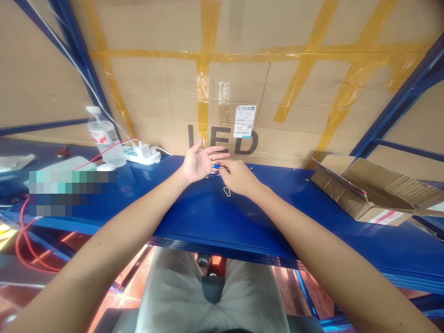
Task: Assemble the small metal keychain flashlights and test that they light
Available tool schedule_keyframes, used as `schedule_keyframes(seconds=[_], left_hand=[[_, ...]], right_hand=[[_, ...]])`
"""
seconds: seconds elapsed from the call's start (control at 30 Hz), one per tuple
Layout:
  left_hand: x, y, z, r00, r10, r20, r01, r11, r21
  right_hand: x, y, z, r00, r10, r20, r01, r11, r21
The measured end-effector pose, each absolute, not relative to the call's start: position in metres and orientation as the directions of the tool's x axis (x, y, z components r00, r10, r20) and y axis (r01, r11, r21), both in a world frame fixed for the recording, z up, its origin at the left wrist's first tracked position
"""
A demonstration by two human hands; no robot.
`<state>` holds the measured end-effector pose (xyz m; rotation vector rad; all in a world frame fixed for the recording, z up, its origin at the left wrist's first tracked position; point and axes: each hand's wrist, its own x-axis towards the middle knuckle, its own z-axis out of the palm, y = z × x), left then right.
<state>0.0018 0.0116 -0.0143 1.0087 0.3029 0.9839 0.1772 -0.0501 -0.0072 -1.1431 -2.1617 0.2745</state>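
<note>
My left hand [196,163] is turned palm up above the blue table, its fingers spread and a ring on one of them. Close beside it, my right hand [239,176] is closed with thumb and fingers pinched on a small shiny blue piece [217,166]. That piece points toward my left palm; whether it touches the palm I cannot tell. Just below the right hand shows a silver carabiner [227,191]; whether it hangs or lies on the table is unclear. Small purple bits [215,174] show between the hands, partly hidden.
An open cardboard box [360,194] stands on the blue table [222,226] at right. To the left are a plastic bottle [106,138], a white power strip [143,155] and a red cable [21,231]. A large taped cardboard sheet [156,101] rises behind.
</note>
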Motion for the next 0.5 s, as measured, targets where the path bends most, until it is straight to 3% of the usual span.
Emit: schedule_keyframes(seconds=[0.5], left_hand=[[0.0022, 0.0103, -0.0129, 0.555, 0.806, 0.205, -0.550, 0.170, 0.818]], right_hand=[[0.1771, -0.0498, -0.0078, -0.394, 0.802, 0.450, 0.663, 0.586, -0.465]])
